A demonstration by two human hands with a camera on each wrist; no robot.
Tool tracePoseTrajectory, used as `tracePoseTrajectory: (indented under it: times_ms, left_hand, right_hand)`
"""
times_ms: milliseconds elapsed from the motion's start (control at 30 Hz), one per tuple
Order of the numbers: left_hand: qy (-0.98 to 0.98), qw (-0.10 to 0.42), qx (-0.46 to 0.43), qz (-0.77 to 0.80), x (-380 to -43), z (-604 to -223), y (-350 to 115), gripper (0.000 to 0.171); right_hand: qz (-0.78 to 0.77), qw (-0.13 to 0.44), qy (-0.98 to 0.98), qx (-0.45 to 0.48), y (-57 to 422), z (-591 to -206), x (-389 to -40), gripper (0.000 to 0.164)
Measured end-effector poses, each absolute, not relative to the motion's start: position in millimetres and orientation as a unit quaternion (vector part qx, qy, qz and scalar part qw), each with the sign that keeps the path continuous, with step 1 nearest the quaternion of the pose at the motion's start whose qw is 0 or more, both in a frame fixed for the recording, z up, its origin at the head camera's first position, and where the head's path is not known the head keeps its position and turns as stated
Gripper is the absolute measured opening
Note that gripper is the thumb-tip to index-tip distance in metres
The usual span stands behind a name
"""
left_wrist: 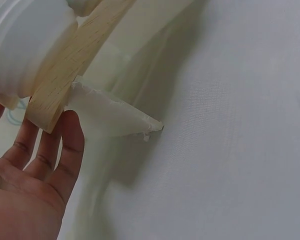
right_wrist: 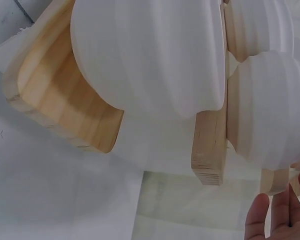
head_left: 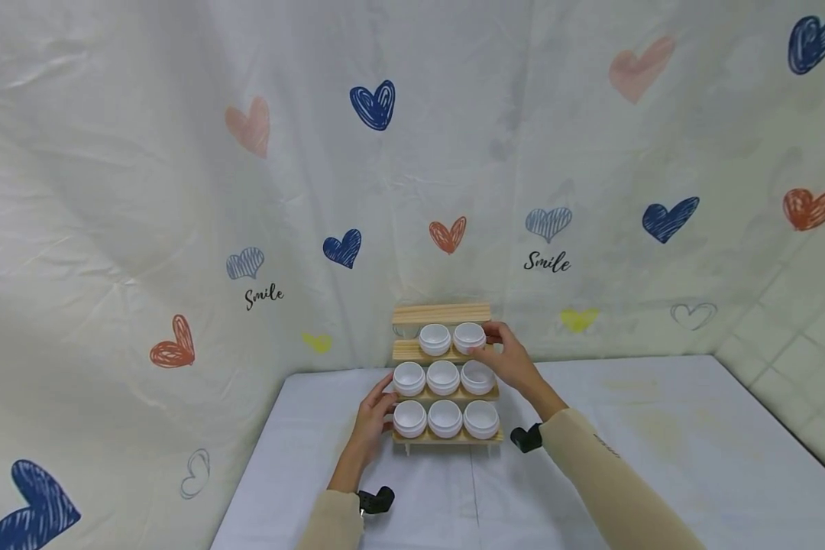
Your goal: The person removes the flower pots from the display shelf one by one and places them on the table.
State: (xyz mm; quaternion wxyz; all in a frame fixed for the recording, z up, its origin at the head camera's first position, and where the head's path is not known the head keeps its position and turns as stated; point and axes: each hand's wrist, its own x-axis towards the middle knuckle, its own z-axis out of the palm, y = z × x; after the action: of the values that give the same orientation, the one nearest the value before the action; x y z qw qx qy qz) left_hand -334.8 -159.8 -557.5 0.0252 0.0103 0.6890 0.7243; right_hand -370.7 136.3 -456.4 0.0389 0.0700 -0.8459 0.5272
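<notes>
A tiered wooden stand with translucent legs holds white round bowl-like cups in rows. My left hand grips the stand's left side at the lower tiers. Its fingers lie against the end of a wooden board in the left wrist view. At the third tier from the front, my right hand pinches the right-hand white cup, thumb in front and fingers at its far side. Another white cup stands just left of it. In the right wrist view, near cups hide part of the held one.
The stand is on a white-covered table, close to a hanging white cloth printed with hearts. A tiled wall lies at the right. Black wrist mounts sit at both cuffs.
</notes>
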Motion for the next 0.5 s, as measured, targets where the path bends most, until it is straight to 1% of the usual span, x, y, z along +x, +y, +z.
tracePoseTrajectory:
  times_ms: [300,500]
  left_hand:
    - [0.686,0.029,0.012,0.727,-336.9,-557.5,-160.8,0.056]
    - [0.689,0.034,0.008,0.724,-337.4,-559.5,-160.6,0.057]
  right_hand:
    - [0.527,0.056,-0.844,0.087,133.4,-455.8,-374.1,0.071]
    - [0.535,0.057,-0.838,0.09,132.2,-457.5,-374.4,0.071]
